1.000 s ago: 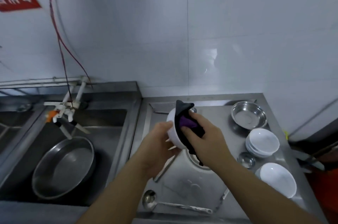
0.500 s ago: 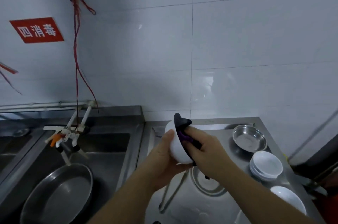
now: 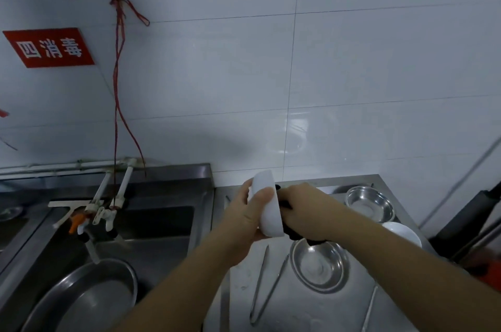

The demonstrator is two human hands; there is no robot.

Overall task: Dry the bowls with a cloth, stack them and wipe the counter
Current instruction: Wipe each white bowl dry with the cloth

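Above the steel counter [image 3: 320,312], the left hand [image 3: 245,219] grips a white bowl [image 3: 267,204] tipped on its side, thumb curled over its outer wall. The right hand [image 3: 305,211] clutches a dark cloth [image 3: 294,235] against the bowl's far side. Beneath lie tongs [image 3: 264,285] and a steel dish [image 3: 318,264]; more white bowls [image 3: 404,232] sit at right. A red wall sign [image 3: 48,47] reads "四消毒".

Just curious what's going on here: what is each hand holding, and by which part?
The left hand grips a white bowl by its outer wall, thumb over it. The right hand holds a dark cloth against the bowl's inside.
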